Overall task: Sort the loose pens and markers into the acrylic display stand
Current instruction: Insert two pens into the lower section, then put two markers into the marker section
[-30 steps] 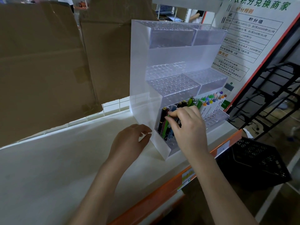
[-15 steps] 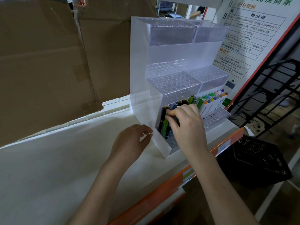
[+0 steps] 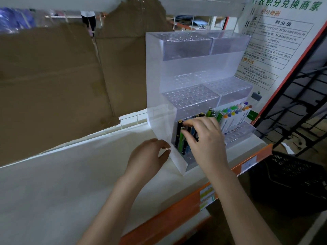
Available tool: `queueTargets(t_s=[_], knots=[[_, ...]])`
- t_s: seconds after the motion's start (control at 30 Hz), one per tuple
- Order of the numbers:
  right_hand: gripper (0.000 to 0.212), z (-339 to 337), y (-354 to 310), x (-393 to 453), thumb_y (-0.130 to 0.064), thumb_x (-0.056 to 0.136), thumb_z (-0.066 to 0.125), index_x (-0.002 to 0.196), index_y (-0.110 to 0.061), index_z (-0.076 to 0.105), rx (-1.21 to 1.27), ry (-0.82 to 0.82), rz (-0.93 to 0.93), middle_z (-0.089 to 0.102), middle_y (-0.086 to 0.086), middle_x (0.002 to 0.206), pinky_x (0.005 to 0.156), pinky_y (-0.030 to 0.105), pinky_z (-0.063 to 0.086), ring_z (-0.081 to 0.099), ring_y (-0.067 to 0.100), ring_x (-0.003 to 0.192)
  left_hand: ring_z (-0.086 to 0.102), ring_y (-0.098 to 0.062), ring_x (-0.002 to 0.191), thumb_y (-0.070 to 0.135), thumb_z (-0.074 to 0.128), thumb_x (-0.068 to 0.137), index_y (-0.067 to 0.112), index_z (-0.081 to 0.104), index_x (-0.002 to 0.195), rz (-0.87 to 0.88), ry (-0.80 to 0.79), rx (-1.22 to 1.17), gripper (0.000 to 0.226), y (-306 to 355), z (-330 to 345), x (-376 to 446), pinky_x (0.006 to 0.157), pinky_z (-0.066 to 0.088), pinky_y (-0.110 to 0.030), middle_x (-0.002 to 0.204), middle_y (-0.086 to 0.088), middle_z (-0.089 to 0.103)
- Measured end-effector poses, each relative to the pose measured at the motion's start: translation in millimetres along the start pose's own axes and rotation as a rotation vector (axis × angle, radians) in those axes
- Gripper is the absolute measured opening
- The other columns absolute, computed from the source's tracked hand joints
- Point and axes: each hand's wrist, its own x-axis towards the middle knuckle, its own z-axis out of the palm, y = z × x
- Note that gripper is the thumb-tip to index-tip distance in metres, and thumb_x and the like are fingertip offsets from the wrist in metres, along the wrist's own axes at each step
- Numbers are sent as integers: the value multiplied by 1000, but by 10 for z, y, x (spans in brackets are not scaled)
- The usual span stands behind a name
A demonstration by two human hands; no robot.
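Both hands are working at the acrylic display stand (image 3: 194,68) on the white shelf (image 3: 70,183).

Right hand (image 3: 205,138) is pinching the top of a green pen (image 3: 180,142) with curled fingers in the stand's lowest left tier; left hand (image 3: 148,156) is resting relaxed against the stand's left side panel, gripping nothing. White markers (image 3: 233,115) are standing in the lowest right tier. Pens look light, stiff and smooth, likely slippery, so holding near the cap seems best.
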Motion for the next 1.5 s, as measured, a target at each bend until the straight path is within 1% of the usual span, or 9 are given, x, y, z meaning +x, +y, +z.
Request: queueTargets(t_s=[0.23,0.4,0.57,0.63,0.73,0.87,1.2,1.37,1.5], knots=[[17,-50,-224,-174,-17,85,56,93,-7,66,154,-59,-170,63,5,91,87,27,41,49,16,93,53,-13,108,35,46,94,29,60,116,-126,66,157,27,55,-80,-291,80,47,-28,114,8,62],[24,251,-576,-530,-13,69,80,89,-11,68,263,-350,-240,65,3,85,77,26,48,61,22,83,47,-13,116,35,41,96,29,54,124,-265,62,342,32,-110,-234,-688,80,42,-27,123,8,56],[27,568,-1193,-765,-18,61,86,82,-13,70,369,-588,-348,66,2,79,64,26,53,65,23,75,45,-15,117,33,42,96,25,55,123,-446,71,423,32,-531,-565,-1391,86,41,-27,124,5,56],[23,672,-1510,-843,-18,68,82,86,-11,70,401,-655,-409,66,5,83,69,29,53,65,27,81,46,-16,117,33,43,95,25,55,123,-518,87,445,32,-710,-728,-1710,87,40,-28,124,4,56],[25,797,-2034,-970,-26,88,62,108,-12,65,448,-717,-471,62,5,108,88,32,44,54,26,107,47,-18,116,32,42,96,24,54,124,-609,117,477,32,-982,-989,-2179,87,41,-30,123,1,57],[26,970,-2720,-1128,-26,90,57,113,-15,62,534,-744,-525,59,3,116,91,30,38,50,23,113,48,-20,116,33,43,96,25,55,124,-722,146,477,31,-1387,-1295,-2734,85,44,-32,123,1,56],[23,1623,-3939,-968,-24,89,55,99,-4,62,372,-768,-262,61,17,101,81,35,41,55,33,100,59,-22,94,29,45,93,17,64,104,-824,243,394,25,-2637,-2061,-3322,73,49,-31,105,-2,65],[29,1759,-4114,-882,-28,91,56,108,-5,59,276,-799,-129,60,12,106,80,29,41,54,28,101,58,-21,74,27,43,94,8,60,79,-914,293,262,29,-3076,-2287,-3057,63,48,-29,70,-1,56],[24,1841,-4145,-793,-21,90,54,109,-7,58,209,-879,-71,59,12,111,83,29,41,55,27,104,62,-22,72,44,45,92,7,62,75,-947,159,262,44,-3305,-2372,-2851,61,46,-28,72,-10,62]])
